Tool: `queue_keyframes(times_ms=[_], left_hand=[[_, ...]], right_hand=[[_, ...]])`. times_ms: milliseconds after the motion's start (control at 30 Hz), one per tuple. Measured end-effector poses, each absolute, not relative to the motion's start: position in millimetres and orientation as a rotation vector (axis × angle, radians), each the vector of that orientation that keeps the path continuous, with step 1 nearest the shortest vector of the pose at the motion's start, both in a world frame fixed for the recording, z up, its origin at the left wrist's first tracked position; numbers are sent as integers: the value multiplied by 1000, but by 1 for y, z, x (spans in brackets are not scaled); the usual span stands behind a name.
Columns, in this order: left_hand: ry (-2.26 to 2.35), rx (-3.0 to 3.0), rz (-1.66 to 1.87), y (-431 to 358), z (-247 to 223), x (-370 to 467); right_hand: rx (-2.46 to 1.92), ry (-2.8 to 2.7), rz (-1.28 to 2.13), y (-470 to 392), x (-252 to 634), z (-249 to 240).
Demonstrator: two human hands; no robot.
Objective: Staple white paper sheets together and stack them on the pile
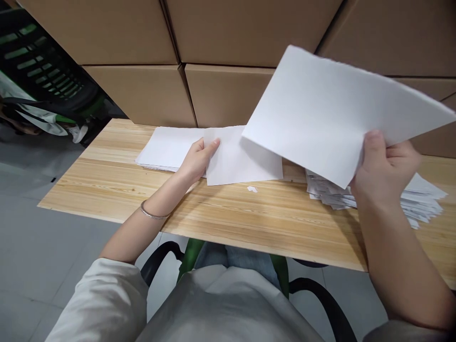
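Observation:
My left hand (199, 159) is closed on the left edge of a white sheet of paper (242, 164), its thumb on top, low over the wooden table. Just left of it lies a flat stack of white paper (171, 142), partly behind my fingers. My right hand (386, 168) pinches a larger white sheet (320, 109) by its near edge and holds it raised and tilted above the table. That sheet covers part of the left hand's sheet and of an uneven pile of papers (423, 199) on the right.
Small white paper scraps (252, 189) lie on the wooden table (228, 209). Stacked cardboard boxes (228, 95) wall off its back edge. A black chair with a slotted back (46, 66) stands at the far left. My chair's armrest (160, 261) sits below the table's front edge.

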State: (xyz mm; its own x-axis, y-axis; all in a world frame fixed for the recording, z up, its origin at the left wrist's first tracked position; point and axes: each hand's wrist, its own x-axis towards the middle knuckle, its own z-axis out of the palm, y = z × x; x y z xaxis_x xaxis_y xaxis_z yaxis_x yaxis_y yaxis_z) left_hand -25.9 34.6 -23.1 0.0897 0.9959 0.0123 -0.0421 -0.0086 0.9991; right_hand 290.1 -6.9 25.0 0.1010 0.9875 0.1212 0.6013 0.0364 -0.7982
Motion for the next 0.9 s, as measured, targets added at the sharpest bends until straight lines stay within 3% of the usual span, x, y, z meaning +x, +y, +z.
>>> queue_keyframes(times_ms=[400, 733, 900], left_hand=[[1153, 1325, 1178, 20, -21, -11], [1037, 1574, 1346, 7, -5, -18], [985, 1678, 1307, 6, 1, -20]], right_hand=[[-1574, -1683, 710, -14, 285, -16], [-1174, -1595, 686, -12, 283, -4], [-1182, -1559, 753, -11, 289, -6]])
